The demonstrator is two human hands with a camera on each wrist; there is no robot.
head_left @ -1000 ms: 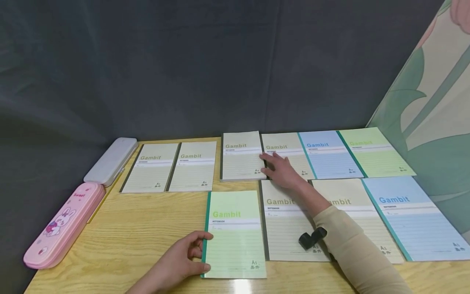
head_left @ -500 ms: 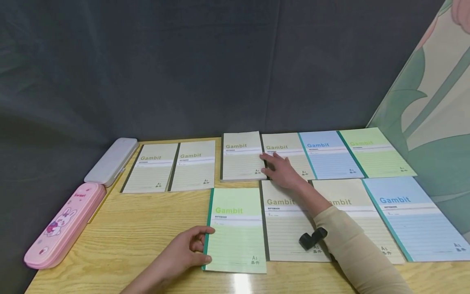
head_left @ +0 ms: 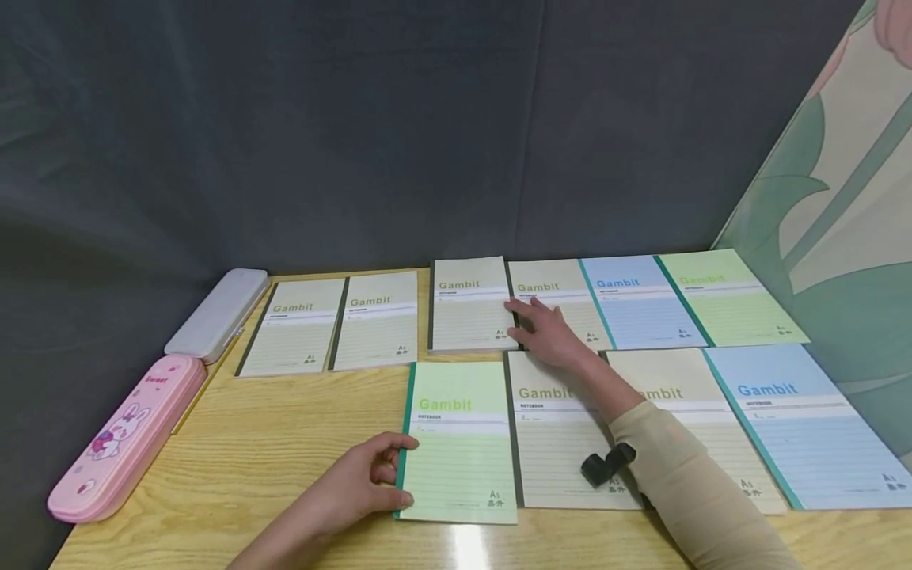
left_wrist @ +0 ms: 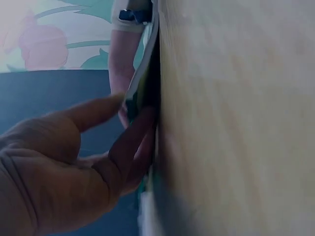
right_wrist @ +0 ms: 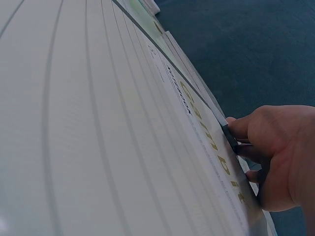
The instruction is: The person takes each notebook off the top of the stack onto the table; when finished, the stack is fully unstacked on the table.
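My left hand (head_left: 359, 484) pinches a light green notebook (head_left: 459, 475) by its dark green spine, low on the left side. In the left wrist view the spine edge of the green notebook (left_wrist: 131, 105) stands raised off the wooden table, thumb on one side and fingers underneath. My right hand (head_left: 545, 328) rests at the back row, its fingertips over the seam between a grey-beige notebook (head_left: 466, 317) and a beige notebook (head_left: 545, 273). Under the right forearm lies another beige notebook (head_left: 552, 467), right beside the green one.
A blue notebook (head_left: 634, 317) and a green notebook (head_left: 720, 309) continue the back row. In front lie a beige notebook (head_left: 684, 427) and a blue notebook (head_left: 805, 443). Two beige notebooks (head_left: 292, 332) lie back left, near a white case (head_left: 217, 313) and a pink bunny pencil case (head_left: 128, 435).
My left hand has slid the green notebook a little away from me and slightly right, closer in line with the beige one. The right hand has stayed in place.
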